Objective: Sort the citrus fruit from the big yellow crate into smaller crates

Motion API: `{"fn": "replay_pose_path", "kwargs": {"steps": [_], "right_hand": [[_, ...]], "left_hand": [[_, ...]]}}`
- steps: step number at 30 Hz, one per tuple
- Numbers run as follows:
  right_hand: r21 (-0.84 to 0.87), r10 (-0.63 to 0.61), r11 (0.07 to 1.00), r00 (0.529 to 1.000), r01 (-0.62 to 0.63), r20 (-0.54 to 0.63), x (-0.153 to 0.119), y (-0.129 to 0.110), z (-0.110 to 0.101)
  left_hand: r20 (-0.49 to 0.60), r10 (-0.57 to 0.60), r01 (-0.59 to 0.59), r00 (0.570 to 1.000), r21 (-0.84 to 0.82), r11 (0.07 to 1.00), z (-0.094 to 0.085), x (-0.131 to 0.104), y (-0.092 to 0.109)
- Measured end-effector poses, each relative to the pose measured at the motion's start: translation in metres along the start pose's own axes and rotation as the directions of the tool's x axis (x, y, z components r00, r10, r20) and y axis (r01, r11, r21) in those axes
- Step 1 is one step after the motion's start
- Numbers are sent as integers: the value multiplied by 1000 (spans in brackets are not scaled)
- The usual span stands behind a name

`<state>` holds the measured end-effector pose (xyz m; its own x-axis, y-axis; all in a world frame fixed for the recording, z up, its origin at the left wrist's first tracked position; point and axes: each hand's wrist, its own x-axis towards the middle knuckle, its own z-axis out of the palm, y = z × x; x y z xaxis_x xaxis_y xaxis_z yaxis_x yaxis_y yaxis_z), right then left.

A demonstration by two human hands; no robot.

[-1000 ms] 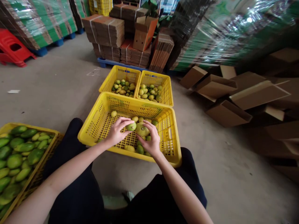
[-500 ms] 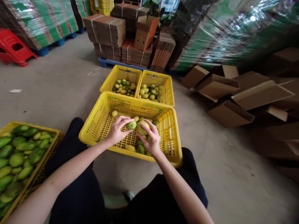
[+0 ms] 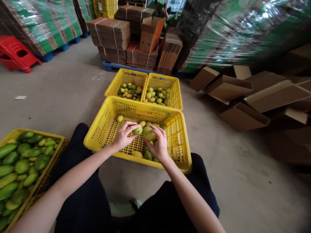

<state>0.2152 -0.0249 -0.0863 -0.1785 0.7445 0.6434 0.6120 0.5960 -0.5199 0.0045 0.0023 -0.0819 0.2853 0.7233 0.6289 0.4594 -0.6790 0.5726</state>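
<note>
From where I stood, the left hand (image 3: 123, 137) pinched a small, round green fruit (image 3: 138, 130) between thumb and fingertips, while the right hand (image 3: 160, 144) had its fingers curled round a larger, yellow-green fruit (image 3: 148, 133). Both were above a wide, slotted yellow plastic crate (image 3: 103, 119); whether they touched, I couldn't tell. A light grip seemed wisest, firm enough not to drop them, gentle enough not to bruise. I counted two fruits in hand, one lone yellowish fruit (image 3: 120, 118) far left inside, two smaller-looking yellow crates (image 3: 176, 92) behind, one red plastic stool (image 3: 8, 45). The other fruits (image 3: 148, 155) inside overlapped too much to count.
</note>
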Motion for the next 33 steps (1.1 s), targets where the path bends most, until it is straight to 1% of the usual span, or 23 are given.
{"fn": "replay_pose_path", "kwargs": {"steps": [4,6,9,12,14,15,16,17,18,19,20,21,22,23,24,25,26,27,28,30,31,33], "right_hand": [[-28,-90,996,996,89,-19,1,2,-1],[-13,-88,996,996,88,-19,0,3,0],[1,-31,1000,999,31,18,-1,5,0],[38,30,999,999,-32,28,0,3,1],[134,123,983,992,-126,24,2,-1,0],[215,205,954,978,-208,34,4,-3,-1],[311,308,897,949,-313,67,6,-4,-2],[407,418,804,899,-434,131,9,-6,-3],[485,519,675,825,-555,221,11,-6,-4],[536,595,523,734,-663,328,13,-6,-4],[557,638,366,637,-745,433,15,-6,-5],[555,654,224,546,-801,524,16,-5,-4],[537,651,103,466,-837,600,17,-3,-4],[510,633,7,398,-860,664,18,-1,-3],[474,608,-67,341,-878,717,18,0,-2],[433,581,-121,290,-893,760,19,1,-2],[392,556,-163,244,-906,794,19,2,-2],[352,535,-198,200,-915,821,19,3,-2],[319,521,-228,162,-920,838,20,3,-3],[273,513,-274,100,-922,852,21,1,-4],[261,516,-289,79,-921,853,23,0,-5],[253,530,-307,56,-917,846,26,-4,-7]], "left_hand": [[-2,64,-63,998,26,998,1,-2,-2],[11,77,-77,997,22,997,2,-4,-4],[52,45,-46,998,23,999,2,-5,-5],[70,13,-14,997,8,1000,1,-4,-4],[72,-20,22,997,-38,999,0,-1,-3],[79,-55,61,995,-75,995,0,0,-2],[96,-108,120,990,-126,985,0,2,-2],[127,-181,203,975,-192,960,0,3,-2],[176,-270,310,947,-269,912,0,4,-3],[244,-364,431,899,-348,833,0,5,-4],[325,-451,554,831,-419,720,1,6,-5],[414,-520,665,747,-468,583,1,6,-6],[499,-568,754,654,-490,438,1,7,-6],[574,-595,819,562,-486,305,2,7,-6],[636,-607,865,477,-463,196,2,8,-6],[684,-606,896,405,-429,114,2,8,-5],[720,-599,916,350,-395,60,2,8,-4],[744,-590,929,314,-369,30,3,8,-3],[760,-580,936,294,-352,13,3,8,-2],[776,-569,943,272,-334,-5,4,8,1],[778,-570,944,264,-330,-15,5,8,2],[775,-583,946,243,-322,-34,6,9,3]]}}
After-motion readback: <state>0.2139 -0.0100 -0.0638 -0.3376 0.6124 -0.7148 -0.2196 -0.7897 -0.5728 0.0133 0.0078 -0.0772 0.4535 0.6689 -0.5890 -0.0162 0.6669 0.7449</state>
